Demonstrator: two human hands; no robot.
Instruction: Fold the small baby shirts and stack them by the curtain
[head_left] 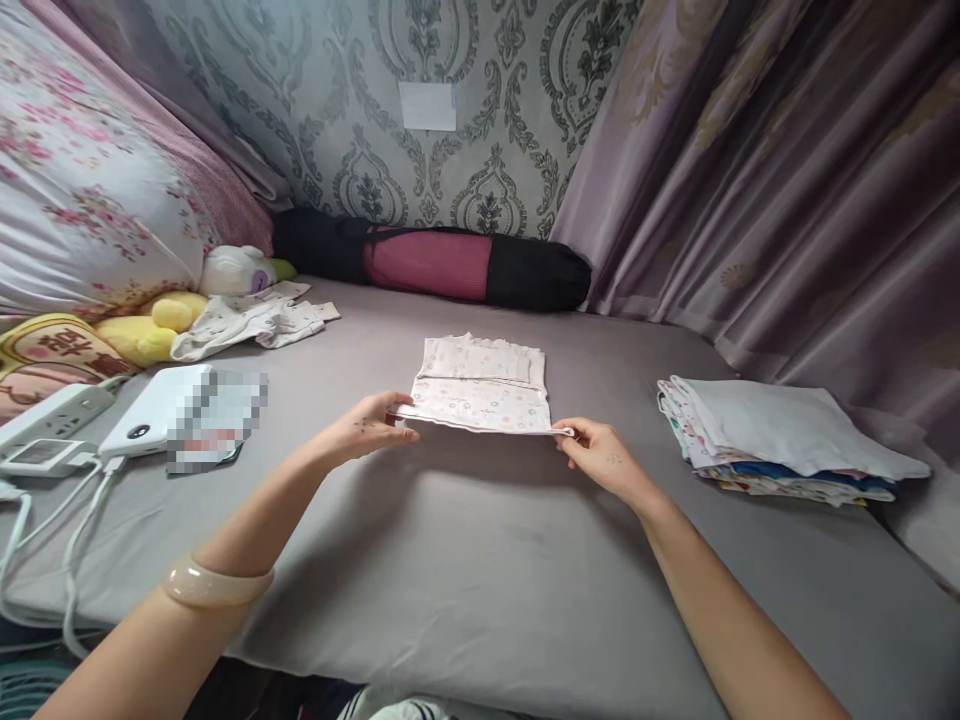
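A pale pink printed garment (484,400), partly folded into a small rectangle, lies in front of me on the grey sheet (480,560). Its near edge is lifted off the sheet and casts a shadow. At the left corner of that edge, my left hand (367,428) pinches the cloth between thumb and fingers. My right hand (600,455) grips the right corner the same way. The far part of the garment rests flat, with a folded strip across it and a ruffled far edge. A pale bangle (217,583) circles my left wrist.
To the right sits a stack of folded clothes (787,435). Leftward are a crumpled white garment (255,322), plush toys (150,325), a white power bank (154,410), a power strip (56,415) and cables. A black and maroon roll-shaped bag (427,262) lies along the wall.
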